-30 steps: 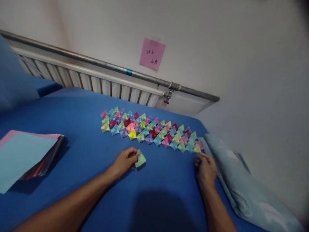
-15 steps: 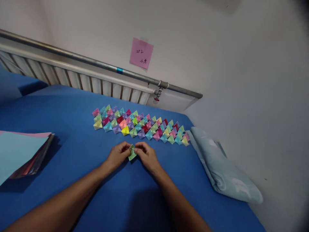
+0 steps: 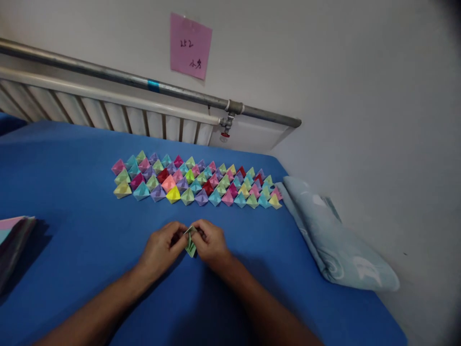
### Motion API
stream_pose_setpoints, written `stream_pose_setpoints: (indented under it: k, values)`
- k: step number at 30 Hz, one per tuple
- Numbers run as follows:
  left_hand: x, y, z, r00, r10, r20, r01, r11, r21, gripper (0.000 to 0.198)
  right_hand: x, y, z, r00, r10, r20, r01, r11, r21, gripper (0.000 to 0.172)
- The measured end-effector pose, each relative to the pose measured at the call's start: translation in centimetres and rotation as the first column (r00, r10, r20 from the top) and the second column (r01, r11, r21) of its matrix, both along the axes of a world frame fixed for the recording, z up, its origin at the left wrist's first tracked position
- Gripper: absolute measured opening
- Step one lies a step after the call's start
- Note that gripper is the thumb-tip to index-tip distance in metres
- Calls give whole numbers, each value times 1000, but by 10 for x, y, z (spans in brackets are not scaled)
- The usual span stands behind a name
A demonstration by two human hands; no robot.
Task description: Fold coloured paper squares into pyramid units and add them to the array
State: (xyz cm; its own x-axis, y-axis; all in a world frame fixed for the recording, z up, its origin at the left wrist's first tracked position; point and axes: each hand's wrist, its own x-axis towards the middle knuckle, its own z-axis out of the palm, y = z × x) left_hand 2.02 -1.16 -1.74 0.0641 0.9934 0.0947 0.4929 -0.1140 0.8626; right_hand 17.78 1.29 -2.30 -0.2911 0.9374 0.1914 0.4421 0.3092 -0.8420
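A small folded piece of light green paper (image 3: 191, 246) is pinched between both my hands, above the blue surface. My left hand (image 3: 163, 246) grips its left side with thumb and fingers. From the other side, my right hand (image 3: 209, 241) has its thumb on the paper's face and its fingers curled behind, partly hidden. Beyond my hands, several rows of folded paper boats (image 3: 187, 196) in many colours stand close together on the blue surface (image 3: 90, 230).
A stack of coloured paper (image 3: 16, 245) lies at the left edge. On the right is a folded light blue blanket (image 3: 334, 240) against the wall. A radiator (image 3: 137, 120) with a metal pipe (image 3: 118, 74) and red valve (image 3: 225, 135) runs behind. A pink note (image 3: 190, 47) hangs above.
The green paper has turned and looks narrower between my fingers. My hands have shifted slightly down and left in view. The camera has moved, so less of the paper stack shows.
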Motion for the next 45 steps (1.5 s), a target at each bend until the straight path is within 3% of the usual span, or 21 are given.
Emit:
stream_pose_setpoints:
  k: [6, 13, 45]
  values:
    - [0, 0, -2, 998, 15, -53, -13, 999, 42, 24, -2, -4, -1, 999, 5, 36, -6, 999, 38, 12]
    - [1, 1, -5, 999, 36, -15, -36, 998, 47, 27, -4, -3, -1, 998, -47, 33, 46, 998, 48, 10]
    - [6, 1, -10, 993, 105, 56, -109, 992, 71, 21, -8, -6, -2, 998, -37, 50, 31, 994, 103, 18]
